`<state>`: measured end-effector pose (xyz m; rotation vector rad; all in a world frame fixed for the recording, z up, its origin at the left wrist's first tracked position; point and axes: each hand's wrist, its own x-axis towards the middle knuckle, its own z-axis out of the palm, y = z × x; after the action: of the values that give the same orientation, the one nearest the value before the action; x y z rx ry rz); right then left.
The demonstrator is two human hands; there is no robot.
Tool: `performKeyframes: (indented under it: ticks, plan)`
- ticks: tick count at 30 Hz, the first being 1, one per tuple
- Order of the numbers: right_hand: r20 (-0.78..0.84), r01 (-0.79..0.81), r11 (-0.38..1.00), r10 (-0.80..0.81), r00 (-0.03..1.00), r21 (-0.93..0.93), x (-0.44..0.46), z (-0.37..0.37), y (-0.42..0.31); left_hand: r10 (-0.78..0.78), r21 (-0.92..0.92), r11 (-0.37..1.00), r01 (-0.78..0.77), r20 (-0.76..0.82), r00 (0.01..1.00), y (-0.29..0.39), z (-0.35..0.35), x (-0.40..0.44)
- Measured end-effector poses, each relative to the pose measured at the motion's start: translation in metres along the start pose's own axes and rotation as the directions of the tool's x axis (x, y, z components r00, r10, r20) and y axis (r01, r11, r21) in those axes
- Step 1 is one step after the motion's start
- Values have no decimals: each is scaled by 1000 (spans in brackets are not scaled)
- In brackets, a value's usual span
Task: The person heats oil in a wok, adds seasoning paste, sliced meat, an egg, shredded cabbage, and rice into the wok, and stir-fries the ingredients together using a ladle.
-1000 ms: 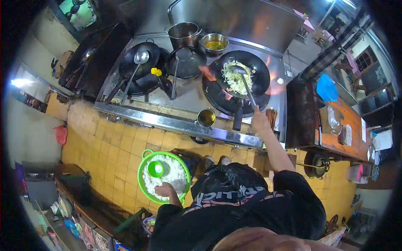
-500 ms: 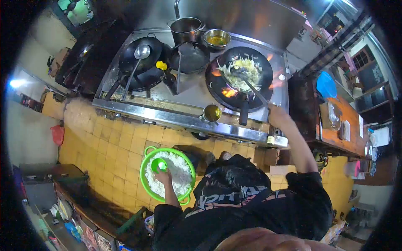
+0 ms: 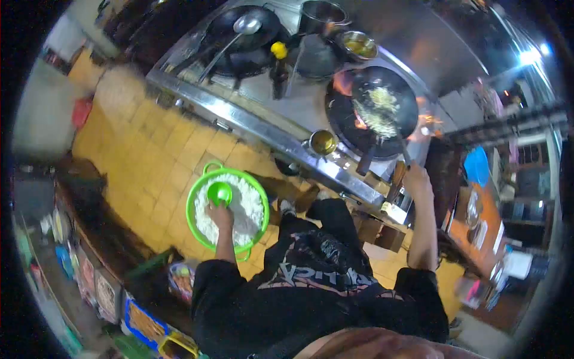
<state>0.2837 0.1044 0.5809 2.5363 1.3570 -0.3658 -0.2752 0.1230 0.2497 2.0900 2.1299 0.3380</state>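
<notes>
My left hand [image 3: 221, 214] is closed on a small green bowl [image 3: 220, 192], held over white rice [image 3: 248, 206] in a bright green basin [image 3: 191, 209] on the floor side. Whether the bowl has rice in it is hard to tell. On the stove, my right hand [image 3: 417, 181] grips the handle of a wok spatula [image 3: 405, 154], whose head is blurred. It reaches into a black wok [image 3: 406, 113] where pale shredded food [image 3: 382, 110] lies. Flames show around the wok's sides, and its own handle [image 3: 366, 160] points toward me.
A small pot of yellowish liquid [image 3: 323, 142] sits at the stove's front edge [image 3: 263, 122]. Behind the wok stands a metal bowl [image 3: 360, 45]. A ladle [image 3: 246, 25] rests on another wok at left. A wooden table with a blue bowl [image 3: 476, 166] stands at right.
The view has turned, shifting the stove up and right. My left hand has brought the green bowl toward the basin's far left side. The spatula has drawn back toward the wok's near right edge.
</notes>
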Motion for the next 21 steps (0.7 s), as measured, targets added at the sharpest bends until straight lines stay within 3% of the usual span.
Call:
performKeyframes:
  ticks: [1, 2, 5, 7, 8, 9, 11, 13, 15, 17, 18, 19, 20, 21]
  plan:
    - [-46, -75, 992, 80, 996, 98, 27, 44, 5, 39, 103, 994, -42, 32, 999, -6, 13, -3]
    - [-86, -138, 971, 157, 984, 194, 48, 67, 5, 8, 77, 997, -10, 23, 1000, -8, 18, -4]
    - [-126, 85, 974, -59, 990, 210, 48, 74, -2, -92, -16, 996, 91, -59, 994, 1, 16, -6]
    - [-29, 179, 854, -190, 981, 489, 31, 45, 27, -174, -24, 985, 173, -74, 982, 16, -11, -7]
    - [248, -67, 720, -148, 957, 690, 13, 19, 34, -197, -56, 980, 192, -114, 974, 21, -16, -7]
    - [300, -93, 691, -186, 936, 717, 2, 5, 44, -224, -87, 973, 212, -152, 963, 24, -21, -11]
    - [323, -192, 667, -77, 943, 720, -27, -10, 41, -248, -150, 964, 220, -206, 947, 37, -30, -19]
    - [406, -377, 399, 12, 914, 836, -16, 18, 36, -248, -125, 967, 223, -250, 936, 50, -40, -26]
    - [170, -45, 466, -230, 958, 884, 35, 106, 78, -323, -229, 938, 260, -311, 894, 65, -41, -34]
    - [375, -350, 146, -217, 901, 925, 39, 117, 41, -363, -275, 918, 285, -296, 883, 80, -46, -38]
    - [301, -236, 353, -143, 943, 905, 34, 122, 25, -404, -276, 904, 327, -296, 865, 87, -50, -45]
    - [145, 45, 791, -167, 975, 610, 93, 170, 68, -403, -306, 898, 315, -292, 867, 94, -54, -49]
    - [-125, 319, 899, -294, 947, 299, 96, 167, 49, -403, -333, 893, 302, -298, 865, 97, -57, -49]
    - [-336, 484, 870, -484, 808, -88, 82, 158, 14, -444, -329, 880, 344, -309, 841, 98, -59, -52]
